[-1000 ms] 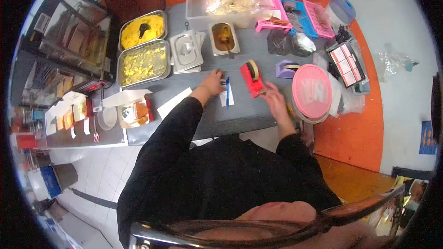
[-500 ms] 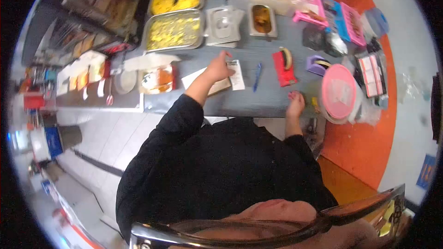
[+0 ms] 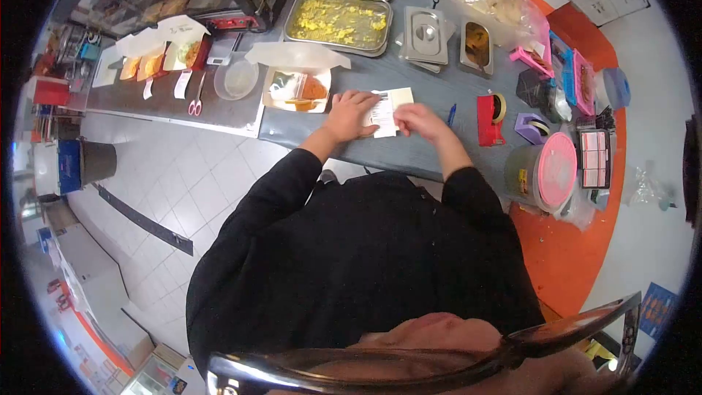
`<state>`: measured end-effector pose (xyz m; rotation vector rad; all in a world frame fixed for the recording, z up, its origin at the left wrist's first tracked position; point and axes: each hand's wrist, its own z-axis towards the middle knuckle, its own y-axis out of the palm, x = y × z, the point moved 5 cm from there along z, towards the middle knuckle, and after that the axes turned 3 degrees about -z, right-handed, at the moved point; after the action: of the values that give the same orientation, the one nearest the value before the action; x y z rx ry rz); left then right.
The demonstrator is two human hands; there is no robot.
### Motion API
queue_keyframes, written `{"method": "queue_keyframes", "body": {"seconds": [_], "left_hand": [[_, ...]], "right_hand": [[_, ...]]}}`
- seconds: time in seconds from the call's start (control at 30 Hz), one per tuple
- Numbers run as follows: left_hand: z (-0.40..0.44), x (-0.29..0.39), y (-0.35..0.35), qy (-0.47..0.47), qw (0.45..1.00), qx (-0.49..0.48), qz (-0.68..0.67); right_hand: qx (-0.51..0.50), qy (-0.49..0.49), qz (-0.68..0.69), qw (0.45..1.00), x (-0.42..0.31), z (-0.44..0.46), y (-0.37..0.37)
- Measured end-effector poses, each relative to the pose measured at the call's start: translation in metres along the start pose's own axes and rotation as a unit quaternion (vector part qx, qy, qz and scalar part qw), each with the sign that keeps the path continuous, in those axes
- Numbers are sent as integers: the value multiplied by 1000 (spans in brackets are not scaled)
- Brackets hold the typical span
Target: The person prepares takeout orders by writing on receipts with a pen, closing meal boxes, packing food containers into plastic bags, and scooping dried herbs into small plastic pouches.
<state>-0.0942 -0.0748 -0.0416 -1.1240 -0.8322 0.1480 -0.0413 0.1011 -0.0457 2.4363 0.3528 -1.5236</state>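
Note:
A printed receipt [image 3: 382,111] lies on a pale folded card or box lid [image 3: 401,95] at the front of the grey table. My left hand [image 3: 351,115] rests flat over the left side of the paper, fingers stretched out. At the receipt's right edge, my right hand [image 3: 423,121] has its fingers curled and pinched against the paper; whatever they hold is hidden. Left of my hands stands an open takeaway box [image 3: 298,105] with orange and white food. A blue pen [image 3: 452,114] and a red tape dispenser [image 3: 488,123] lie to the right.
Metal trays of yellow food [image 3: 338,23] stand at the back, beside steel lids [image 3: 425,35] and a sauce pan [image 3: 477,45]. Scissors [image 3: 196,105], a plastic tub [image 3: 237,80] and filled boxes are on the left. A pink-lidded bucket [image 3: 557,172] stands right.
My right hand has moved left from the table edge to the receipt. My left hand has flattened onto the paper. The view has shifted, bringing more of the left side into sight.

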Motion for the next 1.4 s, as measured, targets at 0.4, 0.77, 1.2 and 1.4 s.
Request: {"method": "queue_keyframes", "body": {"seconds": [0.4,0.77,1.2,1.4], "left_hand": [[-12,-11,13,28,999,5,-20],[-21,6,22,146,988,9,40],[-34,2,32,143,989,-43,16],[-51,-16,-49,34,994,79,-67]], "right_hand": [[258,191,-532,783,24,33,-22],[406,188,-450,773,43,3,-23],[547,87,-245,796,69,23,-37],[510,102,-108,847,93,28,-49]]}}
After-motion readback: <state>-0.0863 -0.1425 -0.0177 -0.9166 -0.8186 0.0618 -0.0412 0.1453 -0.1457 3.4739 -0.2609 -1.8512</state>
